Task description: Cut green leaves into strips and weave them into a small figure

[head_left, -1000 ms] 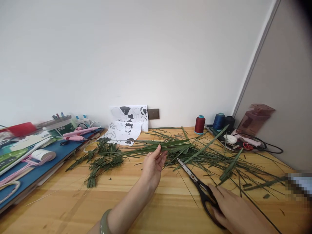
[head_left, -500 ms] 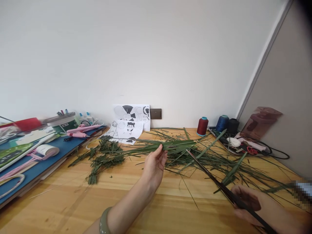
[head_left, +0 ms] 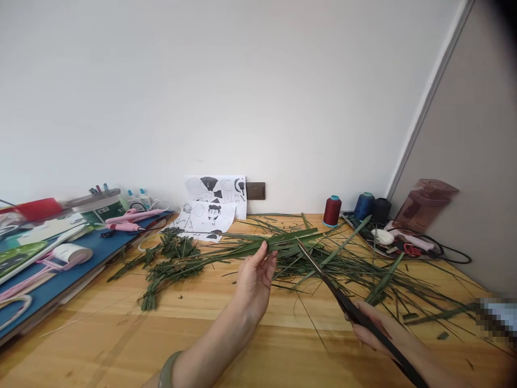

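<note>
My left hand [head_left: 254, 283] is closed, pinching a long green leaf [head_left: 288, 238] between thumb and fingers above the table. The leaf's broad end points right and tilts slightly up. In my right hand [head_left: 383, 328] is a pair of long scissors [head_left: 336, 290] with dark handles. Their blades look closed or nearly so, and their tips are at the leaf's lower edge; I cannot tell whether they touch it. Beneath and behind lies a loose heap of green leaf strips [head_left: 347, 272]. Woven leaf pieces [head_left: 173, 258] rest left of my left hand.
Printed drawing sheets [head_left: 214, 215] lean against the wall. A dark red thread spool [head_left: 332, 210] stands behind the heap. At right, a tray [head_left: 371, 249] holds spools and small tools. A blue mat [head_left: 86, 277] at left carries a pink glue gun [head_left: 125, 225] and a tub [head_left: 99, 207].
My right hand has moved left with the scissors, bringing the tips further along the leaf towards my left hand. The leaf's free end has tilted up a little. The view has shifted slightly.
</note>
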`<action>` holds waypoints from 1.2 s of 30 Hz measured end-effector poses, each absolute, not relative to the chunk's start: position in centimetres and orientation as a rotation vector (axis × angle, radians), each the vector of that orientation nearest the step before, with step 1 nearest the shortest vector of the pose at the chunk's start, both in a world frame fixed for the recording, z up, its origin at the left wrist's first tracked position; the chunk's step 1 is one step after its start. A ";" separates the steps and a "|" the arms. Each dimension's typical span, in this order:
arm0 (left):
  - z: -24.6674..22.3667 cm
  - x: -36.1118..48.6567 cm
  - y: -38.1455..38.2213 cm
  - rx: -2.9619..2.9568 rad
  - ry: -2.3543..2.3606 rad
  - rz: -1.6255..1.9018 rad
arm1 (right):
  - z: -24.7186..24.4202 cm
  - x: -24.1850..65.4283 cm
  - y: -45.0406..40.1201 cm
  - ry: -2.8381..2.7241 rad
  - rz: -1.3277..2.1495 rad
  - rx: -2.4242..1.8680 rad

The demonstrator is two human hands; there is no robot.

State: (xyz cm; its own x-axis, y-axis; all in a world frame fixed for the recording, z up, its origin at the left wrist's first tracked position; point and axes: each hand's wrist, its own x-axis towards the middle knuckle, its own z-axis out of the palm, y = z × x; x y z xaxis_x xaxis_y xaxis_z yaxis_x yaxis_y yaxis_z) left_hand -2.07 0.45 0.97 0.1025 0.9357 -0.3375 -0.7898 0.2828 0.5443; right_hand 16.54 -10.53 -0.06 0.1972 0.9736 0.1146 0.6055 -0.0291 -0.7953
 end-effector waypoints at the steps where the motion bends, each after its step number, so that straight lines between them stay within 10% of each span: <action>1: 0.9 -2.0 0.3 0.250 0.708 1.283 | -0.2 16.3 -10.2 -1.489 0.688 -1.721; 36: 0.3 -1.0 -0.7 0.174 0.702 1.277 | -1.1 14.5 -9.2 -1.436 0.936 -1.600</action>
